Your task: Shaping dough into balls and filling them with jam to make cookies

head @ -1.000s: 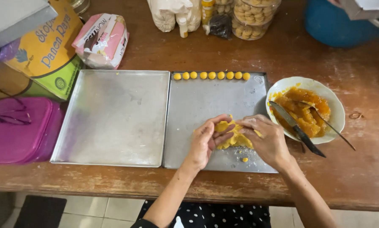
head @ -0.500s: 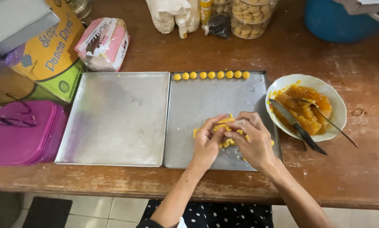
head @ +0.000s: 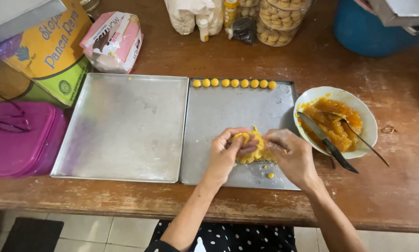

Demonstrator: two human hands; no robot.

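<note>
I see my left hand (head: 225, 154) and right hand (head: 293, 156) both curled around a yellow dough lump (head: 252, 147), fingers pinching it between them, low over the right baking tray (head: 218, 116), probably so crumbs land there. Seven rolled dough balls (head: 234, 83) line its far edge.

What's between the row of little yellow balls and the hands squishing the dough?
In the head view, only bare metal tray lies between the row of yellow balls and the hands, left and right, holding the dough.
</note>
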